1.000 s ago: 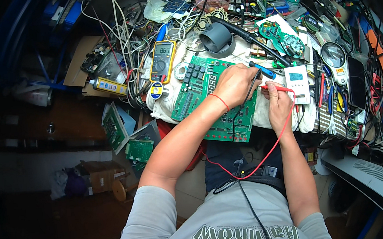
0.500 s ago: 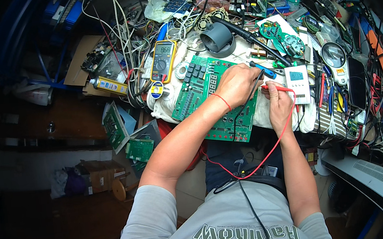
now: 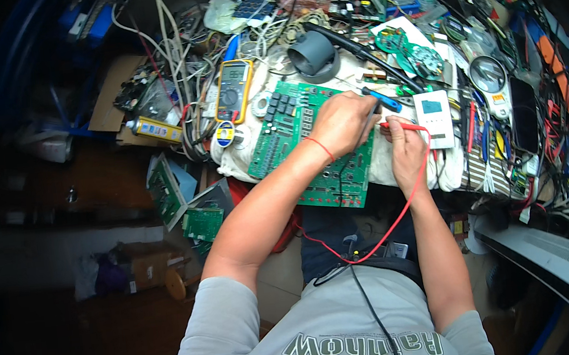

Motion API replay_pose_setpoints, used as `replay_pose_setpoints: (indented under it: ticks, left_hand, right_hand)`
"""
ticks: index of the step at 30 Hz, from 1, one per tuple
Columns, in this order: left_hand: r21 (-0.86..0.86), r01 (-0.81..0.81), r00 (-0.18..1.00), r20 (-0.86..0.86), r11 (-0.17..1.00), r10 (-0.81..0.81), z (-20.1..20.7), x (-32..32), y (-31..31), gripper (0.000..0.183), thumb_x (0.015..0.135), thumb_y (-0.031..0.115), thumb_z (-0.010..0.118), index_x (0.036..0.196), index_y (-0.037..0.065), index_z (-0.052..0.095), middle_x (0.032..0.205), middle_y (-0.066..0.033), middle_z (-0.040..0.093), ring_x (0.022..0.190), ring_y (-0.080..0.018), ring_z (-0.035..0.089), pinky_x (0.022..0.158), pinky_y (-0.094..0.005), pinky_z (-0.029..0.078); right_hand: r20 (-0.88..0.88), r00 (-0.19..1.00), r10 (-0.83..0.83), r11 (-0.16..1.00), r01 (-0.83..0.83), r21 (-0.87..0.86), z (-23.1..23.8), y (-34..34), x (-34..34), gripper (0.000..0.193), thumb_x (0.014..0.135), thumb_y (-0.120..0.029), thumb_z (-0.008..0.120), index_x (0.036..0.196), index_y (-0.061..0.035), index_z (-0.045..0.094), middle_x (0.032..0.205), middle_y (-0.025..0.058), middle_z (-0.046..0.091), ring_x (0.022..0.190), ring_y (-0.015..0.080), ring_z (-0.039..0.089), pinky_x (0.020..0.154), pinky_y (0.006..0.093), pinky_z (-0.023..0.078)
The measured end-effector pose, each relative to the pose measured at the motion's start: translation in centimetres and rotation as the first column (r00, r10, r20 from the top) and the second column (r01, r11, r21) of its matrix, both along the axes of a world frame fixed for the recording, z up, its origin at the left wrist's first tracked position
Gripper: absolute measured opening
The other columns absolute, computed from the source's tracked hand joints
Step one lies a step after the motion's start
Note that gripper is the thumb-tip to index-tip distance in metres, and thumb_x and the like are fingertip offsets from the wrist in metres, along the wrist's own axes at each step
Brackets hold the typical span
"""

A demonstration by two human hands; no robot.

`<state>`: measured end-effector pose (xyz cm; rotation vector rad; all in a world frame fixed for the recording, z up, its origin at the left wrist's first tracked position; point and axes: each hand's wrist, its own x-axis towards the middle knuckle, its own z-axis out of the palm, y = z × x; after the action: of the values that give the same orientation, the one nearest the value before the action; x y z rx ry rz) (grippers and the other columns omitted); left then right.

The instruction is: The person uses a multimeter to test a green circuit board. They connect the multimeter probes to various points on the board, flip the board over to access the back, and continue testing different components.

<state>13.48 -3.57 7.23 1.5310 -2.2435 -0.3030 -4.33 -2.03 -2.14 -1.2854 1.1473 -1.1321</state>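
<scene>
A large green circuit board [image 3: 268,144] with black relays and a row of digit displays lies on a white cloth. My left hand [image 3: 345,124] is closed over the board's upper right part, its fingers pinched on a black test probe [image 3: 373,111] that they mostly hide. From that hand a black lead hangs down across the board. Just past the board's right edge, my right hand [image 3: 408,154] grips a red test probe [image 3: 404,126], its tip pointing left toward my left hand. The red lead loops down to my waist. Exact tip contacts are too small to tell.
A yellow multimeter [image 3: 234,91] and a solder spool [image 3: 225,134] lie left of the board. Behind it stands a grey round nozzle [image 3: 313,56]. On the right are a blue-handled tool [image 3: 383,100], a small white display device [image 3: 434,120] and a magnifier [image 3: 488,73].
The whole view has shifted slightly, moving the bench a little left in the picture. Both hands keep their probes, and the black probe shows less beyond the left fingers.
</scene>
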Motion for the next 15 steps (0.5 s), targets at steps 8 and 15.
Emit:
replay_pose_setpoints:
  ticks: [8, 15]
  left_hand:
    - [-0.028, -0.171, 0.947, -0.279, 0.985, 0.156, 3.7, 0.7, 2.2, 0.012, 0.096, 0.013, 0.077, 0.102, 0.003, 0.075, 0.095, -0.0171, 0.076, 0.092, -0.0372, 0.073, 0.082, -0.0430, 0.058]
    - [-0.341, -0.107, 0.963, -0.269, 0.934, 0.013, 6.6, 0.6, 10.9, 0.019, 0.095, -0.008, 0.064, 0.111, 0.000, 0.069, 0.115, -0.0177, 0.076, 0.108, -0.0348, 0.073, 0.099, -0.0452, 0.056]
  right_hand:
    - [0.110, 0.993, -0.045, 0.987, 0.062, -0.150, 0.7, 0.6, -0.1, 0.033, 0.115, -0.023, 0.060, 0.125, 0.0056, 0.073, 0.107, 0.0134, 0.076, 0.088, 0.0167, 0.074, 0.082, 0.0305, 0.059]
    - [0.051, 0.993, 0.105, 0.894, -0.072, -0.442, 6.0, 4.6, -1.3, 0.010, 0.100, -0.007, 0.073, 0.109, -0.0016, 0.074, 0.101, 0.0148, 0.074, 0.085, 0.0304, 0.074, 0.076, 0.0379, 0.059]
